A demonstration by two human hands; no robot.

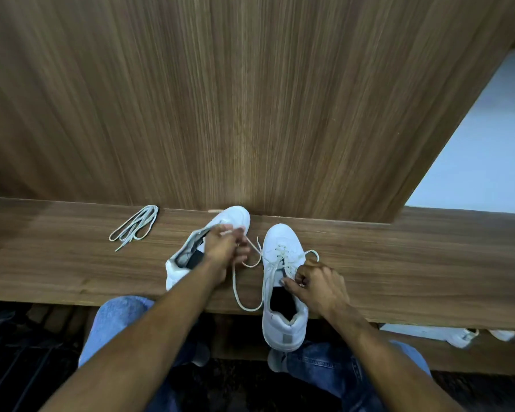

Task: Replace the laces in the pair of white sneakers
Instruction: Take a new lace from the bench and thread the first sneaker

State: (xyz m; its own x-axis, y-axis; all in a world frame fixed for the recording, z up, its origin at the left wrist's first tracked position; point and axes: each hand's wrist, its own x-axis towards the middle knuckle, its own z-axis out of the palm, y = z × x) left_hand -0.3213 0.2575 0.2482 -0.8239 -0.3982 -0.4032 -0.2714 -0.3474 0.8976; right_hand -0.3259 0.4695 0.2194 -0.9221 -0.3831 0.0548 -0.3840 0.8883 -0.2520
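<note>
A white lace-up sneaker (283, 281) stands upright on a long brown wood-grain bench (72, 263), heel toward the person, its off-white lace (247, 292) half threaded and looping off the left side, one end pinched in the left hand (226, 251) and the other end pinched by the curled right hand (318, 285) at the upper eyelets. Just left, the second white sneaker (208, 236) lies unlaced and tilted, toe touching the tall wood-veneer panel (250, 99) behind the bench, with a loose bundle of off-white laces (134, 226) farther left. Pale wall (488, 138) shows at right, blue jeans (113, 319) below.
</note>
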